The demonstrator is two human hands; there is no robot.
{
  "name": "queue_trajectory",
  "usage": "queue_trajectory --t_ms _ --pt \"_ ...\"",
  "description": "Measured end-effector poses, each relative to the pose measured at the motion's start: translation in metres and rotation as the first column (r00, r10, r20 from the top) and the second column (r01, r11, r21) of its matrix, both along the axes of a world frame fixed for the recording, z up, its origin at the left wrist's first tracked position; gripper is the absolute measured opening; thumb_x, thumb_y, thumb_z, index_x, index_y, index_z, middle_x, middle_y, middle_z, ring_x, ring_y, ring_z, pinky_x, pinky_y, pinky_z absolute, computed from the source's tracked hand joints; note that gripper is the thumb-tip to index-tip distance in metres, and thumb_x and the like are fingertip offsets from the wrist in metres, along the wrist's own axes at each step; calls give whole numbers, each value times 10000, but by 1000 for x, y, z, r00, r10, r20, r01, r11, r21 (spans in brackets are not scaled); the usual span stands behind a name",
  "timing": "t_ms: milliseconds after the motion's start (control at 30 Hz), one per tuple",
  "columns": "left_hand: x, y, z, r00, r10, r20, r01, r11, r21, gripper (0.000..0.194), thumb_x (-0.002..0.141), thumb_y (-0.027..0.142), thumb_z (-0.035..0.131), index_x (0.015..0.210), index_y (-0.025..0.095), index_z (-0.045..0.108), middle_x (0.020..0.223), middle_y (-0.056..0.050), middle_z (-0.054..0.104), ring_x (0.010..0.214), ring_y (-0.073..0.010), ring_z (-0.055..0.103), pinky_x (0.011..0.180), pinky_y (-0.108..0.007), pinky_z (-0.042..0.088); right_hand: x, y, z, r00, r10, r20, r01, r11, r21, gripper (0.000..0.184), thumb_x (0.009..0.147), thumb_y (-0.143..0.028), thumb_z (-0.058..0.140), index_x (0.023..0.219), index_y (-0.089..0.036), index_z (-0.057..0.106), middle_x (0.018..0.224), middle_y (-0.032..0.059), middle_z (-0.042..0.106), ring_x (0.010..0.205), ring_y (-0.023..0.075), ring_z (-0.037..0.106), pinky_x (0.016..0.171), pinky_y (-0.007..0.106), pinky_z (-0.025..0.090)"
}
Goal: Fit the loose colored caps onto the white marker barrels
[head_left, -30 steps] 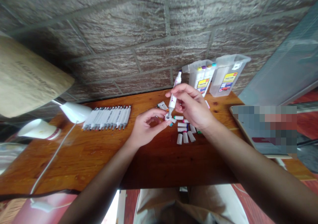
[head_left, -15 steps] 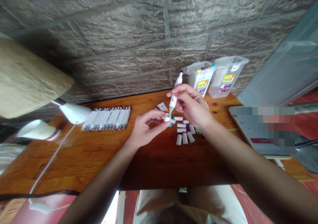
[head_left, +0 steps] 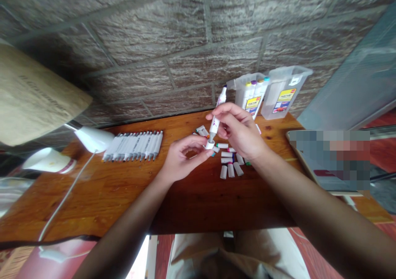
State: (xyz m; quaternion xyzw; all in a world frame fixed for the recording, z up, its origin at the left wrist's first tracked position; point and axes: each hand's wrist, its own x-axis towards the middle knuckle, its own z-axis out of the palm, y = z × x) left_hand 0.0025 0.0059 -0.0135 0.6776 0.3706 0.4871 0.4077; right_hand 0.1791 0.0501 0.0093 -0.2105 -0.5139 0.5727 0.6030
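Note:
My right hand (head_left: 236, 124) pinches a white marker (head_left: 215, 124) that is tilted, its dark end up and its grey tip pointing down. Between the thumb and fingers of my left hand (head_left: 184, 157) is a small white cap (head_left: 209, 145), mouth upward. The marker's grey tip is at the cap's mouth; how far it goes in I cannot tell. Under and beside my hands lie several loose white caps (head_left: 231, 170) with coloured ends. To the left, a row of white markers (head_left: 133, 146) without caps lies side by side on the wooden table (head_left: 185, 206).
A clear plastic box (head_left: 252, 103) holding several markers stands by the stone wall, beside another clear box (head_left: 280, 97). A tablet-like device (head_left: 328, 163), partly blurred out, lies at the right. A white cup (head_left: 49, 160), a white lamp base (head_left: 93, 138) and a cable (head_left: 66, 194) are at the left.
The marker in my right hand has come slightly down and left, its tip closer into the cap. My left hand stays nearly in place.

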Motion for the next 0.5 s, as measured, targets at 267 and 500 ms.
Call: queue_trajectory --t_ms 267,500 --pt "-2 3 -3 999 -40 -5 40 998 52 193 813 219 788 989 179 720 958 -56 780 847 -155 727 761 -244 583 1 -1 3 999 -6 -48 4 1000 -24 41 845 -256 692 865 -223 706 870 -8 742 470 52 396 438 209 286" --pt "-3 4 -5 999 16 -50 -12 997 70 202 791 252 811 959 183 723 972 -59 774 846 -162 712 766 -254 574 0 0 2 997 -1 -76 -1 1000 -27 44 847 -229 678 859 -227 720 857 -13 746 467 49 409 437 200 294"
